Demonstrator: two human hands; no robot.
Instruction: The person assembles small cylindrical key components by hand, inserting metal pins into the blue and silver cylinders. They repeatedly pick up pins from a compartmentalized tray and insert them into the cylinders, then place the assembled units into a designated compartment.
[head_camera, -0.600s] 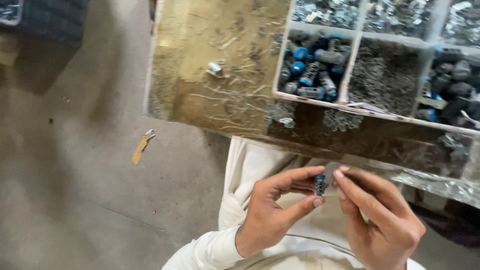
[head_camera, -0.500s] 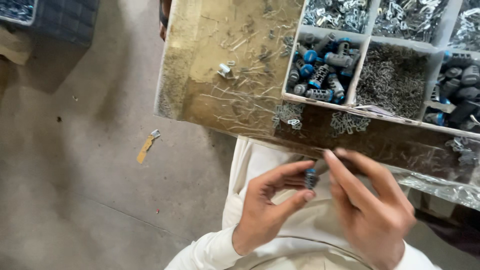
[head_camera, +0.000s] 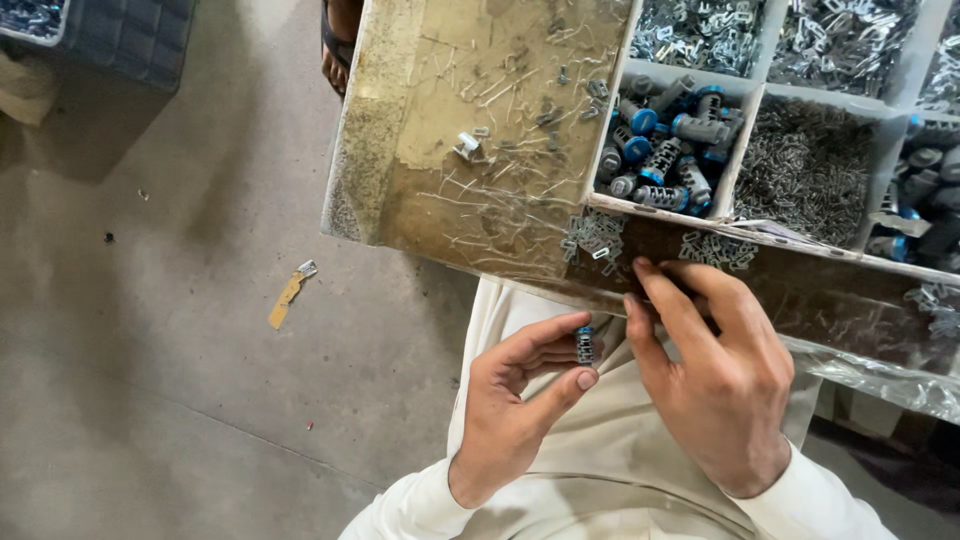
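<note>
My left hand (head_camera: 520, 410) pinches a small grey-and-blue threaded part (head_camera: 584, 345) between thumb and fingertips, just below the near edge of the wooden tray (head_camera: 400, 190). My right hand (head_camera: 715, 375) holds nothing, fingers spread, tips touching the tray's edge beside a cluster of small metal clips (head_camera: 593, 238). Above sits a compartment of similar blue-capped parts (head_camera: 665, 150), and next to it a compartment of thin metal pins (head_camera: 800, 170).

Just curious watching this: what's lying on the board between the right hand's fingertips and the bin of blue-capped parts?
In the head view, small loose metal clips lie on the board's edge, between the right hand and the bin of blue-capped parts.
</note>
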